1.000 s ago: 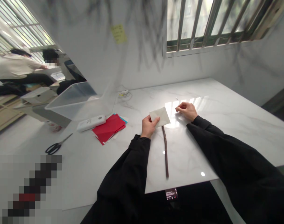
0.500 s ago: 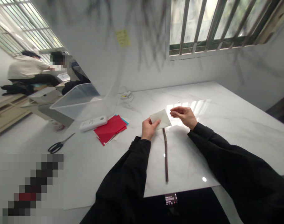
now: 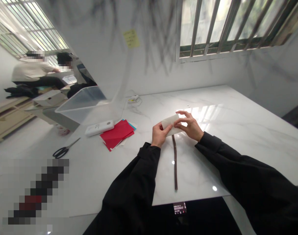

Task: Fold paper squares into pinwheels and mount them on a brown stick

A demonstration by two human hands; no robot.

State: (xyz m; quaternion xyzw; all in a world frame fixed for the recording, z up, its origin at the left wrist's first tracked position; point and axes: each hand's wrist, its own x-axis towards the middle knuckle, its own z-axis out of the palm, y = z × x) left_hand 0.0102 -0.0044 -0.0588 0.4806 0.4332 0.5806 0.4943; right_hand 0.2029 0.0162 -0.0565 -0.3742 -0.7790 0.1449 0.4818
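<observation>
A small cream-coloured piece of paper (image 3: 169,121) is held above the white table in front of me. My left hand (image 3: 160,134) grips its left side, the thumb lying across the front. On the right edge of the paper is my right hand (image 3: 191,125), its thumb and index finger pinched there while other fingers reach behind the top. Directly below the paper a thin brown stick (image 3: 175,163) lies lengthwise on the table, its far end close beneath my hands.
Left of my hands lie red paper sheets (image 3: 117,135) over blue and white ones, beside a white oblong device (image 3: 99,128). Black-handled scissors (image 3: 62,152) rest farther left. A clear plastic bin (image 3: 82,109) stands behind. Two people (image 3: 32,73) sit in the far left background.
My right hand has moved left and now grasps the paper's right edge; before, it hovered apart from it. The paper now looks more tilted. The view has shifted slightly.
</observation>
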